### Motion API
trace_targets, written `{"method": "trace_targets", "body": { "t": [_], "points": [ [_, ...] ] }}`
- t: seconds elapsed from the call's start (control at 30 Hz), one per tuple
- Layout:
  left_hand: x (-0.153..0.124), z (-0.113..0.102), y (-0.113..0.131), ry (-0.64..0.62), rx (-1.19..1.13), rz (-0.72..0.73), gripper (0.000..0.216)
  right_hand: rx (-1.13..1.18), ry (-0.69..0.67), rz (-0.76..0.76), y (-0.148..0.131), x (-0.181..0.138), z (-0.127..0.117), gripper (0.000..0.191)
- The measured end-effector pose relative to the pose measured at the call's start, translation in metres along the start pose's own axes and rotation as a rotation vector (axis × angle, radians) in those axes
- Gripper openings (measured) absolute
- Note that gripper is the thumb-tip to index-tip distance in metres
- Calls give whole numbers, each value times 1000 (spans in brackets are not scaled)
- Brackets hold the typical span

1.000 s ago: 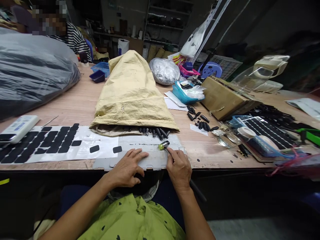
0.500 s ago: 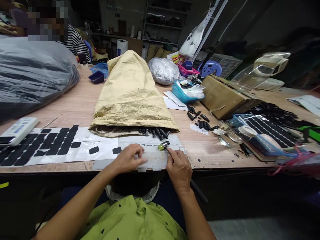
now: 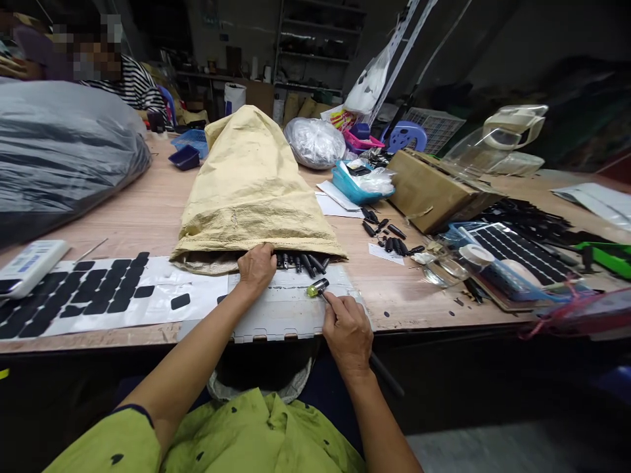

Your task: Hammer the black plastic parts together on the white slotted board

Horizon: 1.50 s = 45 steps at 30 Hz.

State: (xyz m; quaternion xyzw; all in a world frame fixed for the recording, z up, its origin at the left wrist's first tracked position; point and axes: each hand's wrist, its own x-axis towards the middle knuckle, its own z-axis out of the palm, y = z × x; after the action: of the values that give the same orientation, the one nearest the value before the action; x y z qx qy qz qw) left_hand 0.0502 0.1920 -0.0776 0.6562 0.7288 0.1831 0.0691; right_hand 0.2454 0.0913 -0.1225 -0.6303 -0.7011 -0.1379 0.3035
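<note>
At the mouth of a yellow woven sack, my left hand is closed, its knuckles over the hem. Its fingertips are hidden, so I cannot make out what they grip. Several black tube-like parts stick out of the sack mouth beside it. In my right hand is a small mallet, its head black with a yellow-green end. The mallet head hangs over a grey sheet at the table's front edge, and its dark handle reaches back past my wrist.
A white sheet with black rounded patches lies at left, near a white box-shaped device. A large grey plastic bag fills the far left. To the right are loose black parts, a cardboard box and a teal basket.
My left hand has moved up and forward from over the grey sheet to the sack mouth, and its fingers have closed. My right hand still holds the mallet. The view has shifted slightly.
</note>
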Motion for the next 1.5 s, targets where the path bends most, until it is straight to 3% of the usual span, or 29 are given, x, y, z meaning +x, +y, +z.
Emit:
{"method": "trace_targets", "body": {
  "t": [0.17,0.3,0.5,0.67,0.9,1.1,1.27,1.5],
  "points": [
    [-2,-11,-10,-101,-64,-103,19,6,0,-2,0,0,0,31],
    [-20,-25,-26,-154,-152,-118,23,-6,1,2,0,0,0,31],
    [-60,-28,-32,-247,-315,41,23,21,-21,32,0,0,0,30],
    [-74,-14,-32,-208,-371,174,21,158,-122,75,12,1,-4,30],
    [-73,-12,-34,-236,-330,217,16,27,-219,129,13,0,-12,21],
    [-64,2,-28,-218,-307,372,20,281,-113,202,6,1,-19,27],
    [-62,5,-31,-218,-336,387,21,524,-120,153,-8,1,-26,26],
    [-60,7,-32,-234,-386,367,20,528,-93,11,-26,-2,-28,32]
  ]
}}
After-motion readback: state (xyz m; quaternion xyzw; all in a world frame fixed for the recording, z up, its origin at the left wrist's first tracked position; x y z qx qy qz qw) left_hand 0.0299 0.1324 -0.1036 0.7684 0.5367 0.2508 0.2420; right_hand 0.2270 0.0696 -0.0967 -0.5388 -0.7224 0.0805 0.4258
